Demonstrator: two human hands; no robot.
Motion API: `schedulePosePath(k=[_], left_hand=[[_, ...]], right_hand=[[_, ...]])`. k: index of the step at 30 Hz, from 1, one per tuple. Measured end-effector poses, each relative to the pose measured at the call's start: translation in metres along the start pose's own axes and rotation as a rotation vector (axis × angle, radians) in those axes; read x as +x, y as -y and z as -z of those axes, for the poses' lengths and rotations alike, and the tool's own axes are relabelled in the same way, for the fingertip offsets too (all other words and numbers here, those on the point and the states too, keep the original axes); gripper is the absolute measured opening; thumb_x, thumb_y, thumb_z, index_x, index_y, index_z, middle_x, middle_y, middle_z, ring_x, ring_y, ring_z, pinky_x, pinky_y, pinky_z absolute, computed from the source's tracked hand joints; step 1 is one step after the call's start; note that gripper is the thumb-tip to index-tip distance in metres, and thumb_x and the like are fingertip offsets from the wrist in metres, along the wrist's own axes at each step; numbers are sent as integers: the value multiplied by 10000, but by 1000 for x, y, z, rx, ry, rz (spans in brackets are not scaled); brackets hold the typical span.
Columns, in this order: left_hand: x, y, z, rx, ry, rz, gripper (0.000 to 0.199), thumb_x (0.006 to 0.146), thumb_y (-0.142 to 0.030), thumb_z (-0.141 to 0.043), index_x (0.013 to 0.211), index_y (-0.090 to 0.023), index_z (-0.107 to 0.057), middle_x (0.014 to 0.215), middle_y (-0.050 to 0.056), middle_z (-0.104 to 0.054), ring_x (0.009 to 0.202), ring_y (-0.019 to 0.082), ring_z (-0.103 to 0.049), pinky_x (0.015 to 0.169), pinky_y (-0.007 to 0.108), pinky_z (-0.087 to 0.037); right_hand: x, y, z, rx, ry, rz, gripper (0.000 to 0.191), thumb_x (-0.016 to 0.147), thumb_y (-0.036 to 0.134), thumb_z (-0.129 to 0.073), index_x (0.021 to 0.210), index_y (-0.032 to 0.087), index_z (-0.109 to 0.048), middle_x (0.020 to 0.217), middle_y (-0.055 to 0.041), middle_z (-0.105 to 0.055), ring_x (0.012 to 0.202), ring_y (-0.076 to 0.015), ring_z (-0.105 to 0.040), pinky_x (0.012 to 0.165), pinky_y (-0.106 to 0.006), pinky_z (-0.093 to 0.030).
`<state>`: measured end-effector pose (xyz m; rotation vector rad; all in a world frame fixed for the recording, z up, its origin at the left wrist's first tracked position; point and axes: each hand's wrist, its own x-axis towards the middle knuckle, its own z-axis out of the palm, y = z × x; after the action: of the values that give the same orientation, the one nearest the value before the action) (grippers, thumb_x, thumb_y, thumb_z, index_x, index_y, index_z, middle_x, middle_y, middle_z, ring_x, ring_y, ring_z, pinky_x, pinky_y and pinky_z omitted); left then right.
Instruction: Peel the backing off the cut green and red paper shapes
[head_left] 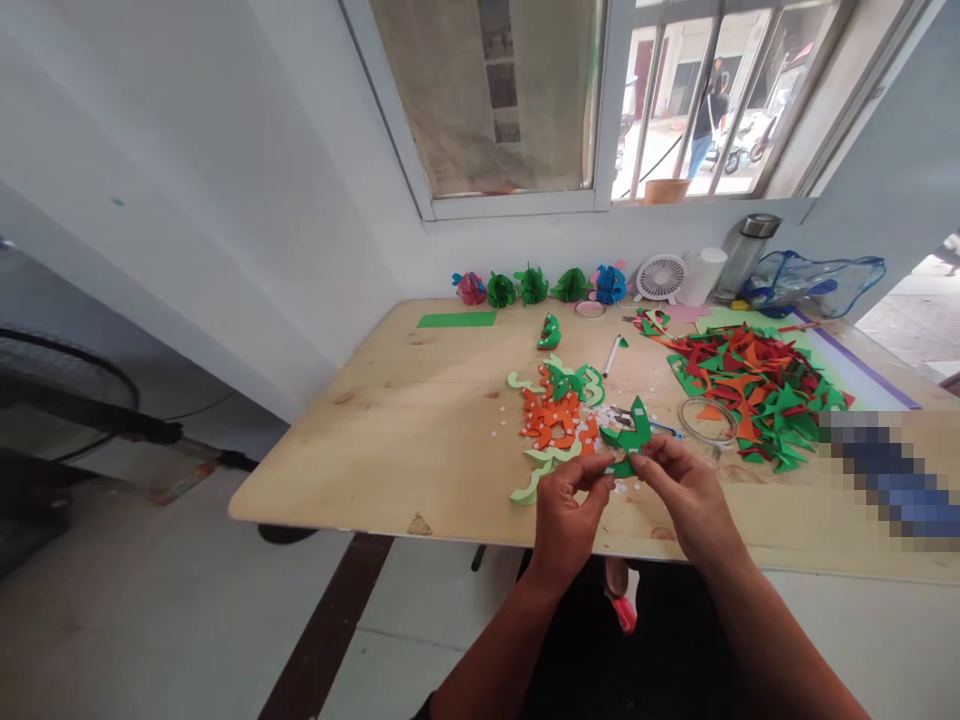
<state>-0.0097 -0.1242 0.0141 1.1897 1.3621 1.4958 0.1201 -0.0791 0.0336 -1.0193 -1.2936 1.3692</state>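
Between my two hands is a green paper cutout point(630, 432) with pointed tips and small white squares on it, raised just over the front of the table. My left hand point(568, 510) pinches its lower left end between thumb and fingers. On the other side, my right hand point(686, 495) grips its right edge with thumb and forefinger. Just beyond my left hand lie orange paper cutouts point(546, 420) dotted with white squares, with light green wavy paper strips point(534, 482) around them. Small white paper bits are scattered near the held cutout.
A heap of red, orange and green paper pieces point(757, 385) covers the right side, beside a tape ring point(707, 421). A pen point(612, 356) lies mid-table. Folded paper ornaments point(532, 285), a small fan point(661, 277) and a glass bottle point(742, 262) line the wall.
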Motion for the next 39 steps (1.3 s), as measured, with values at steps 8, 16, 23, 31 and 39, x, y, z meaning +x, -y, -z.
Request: schedulePosePath(k=[8, 16, 23, 31, 39], left_hand=[[-3, -4, 5, 149, 25, -108, 228, 757, -148, -611, 957, -187, -713, 900, 53, -731, 781, 172, -656, 701, 245, -509], [-4, 6, 11, 174, 41, -191, 198, 775, -189, -593, 930, -213, -715, 840, 41, -729, 737, 162, -651, 703, 242, -510], [-8, 13, 10, -118, -78, 7, 358, 687, -411, -685, 944, -163, -712, 853, 96, -710, 736, 186, -628, 661, 264, -512], [1, 3, 2, -292, -25, 161, 317, 611, -436, -760, 667, -135, -676, 559, 24, -613, 526, 115, -528, 485, 201, -410], [2, 15, 9, -404, -1, 214, 364, 540, -470, -796, 626, -141, -663, 568, 33, -622, 523, 117, -524, 482, 208, -404]], right_hand=[[1, -4, -1, -21, 23, 16, 257, 735, 430, -684, 751, 180, -623, 689, -12, -604, 677, -155, -533, 639, -250, -451], [0, 8, -8, 89, 81, -25, 282, 657, 434, -750, 682, 179, -633, 619, -6, -620, 608, -153, -543, 608, -252, -460], [4, -14, -2, 3, 115, 30, 298, 743, 462, -671, 774, 165, -663, 738, -45, -661, 703, -187, -576, 677, -294, -464], [-2, -12, -6, -105, 124, 79, 279, 802, 443, -612, 716, 178, -616, 633, -10, -611, 608, -153, -549, 591, -251, -427], [-1, -26, -11, -95, 152, 72, 344, 791, 500, -585, 683, 173, -593, 626, -16, -591, 604, -163, -548, 581, -260, -431]])
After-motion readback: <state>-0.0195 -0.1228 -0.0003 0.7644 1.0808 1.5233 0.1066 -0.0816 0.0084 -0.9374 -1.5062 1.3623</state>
